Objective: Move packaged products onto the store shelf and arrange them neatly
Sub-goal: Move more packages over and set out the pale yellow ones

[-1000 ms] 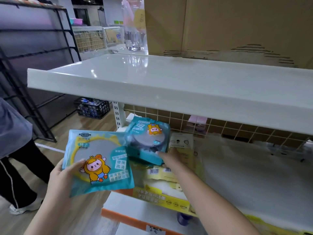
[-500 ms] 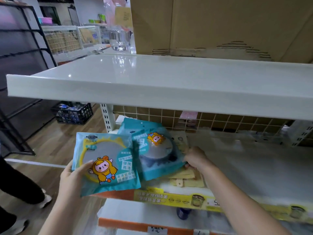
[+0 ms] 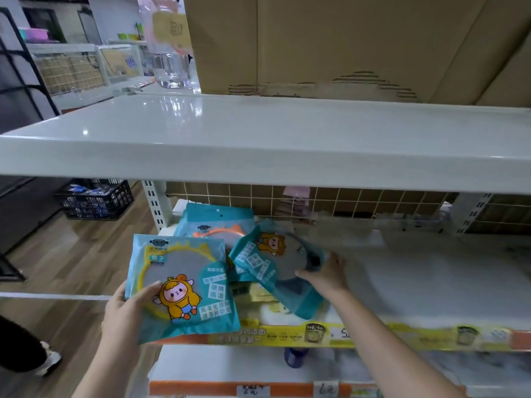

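1. Glossy teal plastic packets printed with a cartoon child fill the lower centre; each shows a round mirror.
2. The left hand (image 3: 126,314) grips the yellow-ringed packet (image 3: 184,285) at its lower left edge, in front of the shelf (image 3: 431,282).
3. The right hand (image 3: 327,274) pinches a tilted packet (image 3: 275,262) over the shelf's pile; motion blur smears its print.
4. An orange-ringed packet (image 3: 215,225) lies behind, partly covered.

Upper shelf (image 3: 258,133): glossy painted metal, highlights reflected. Mirror packets (image 3: 184,285): shiny plastic film. Boxes (image 3: 344,41): matt corrugated cardboard, edge torn. Floor (image 3: 71,254): wood-look planks. Crate (image 3: 94,199): black plastic.
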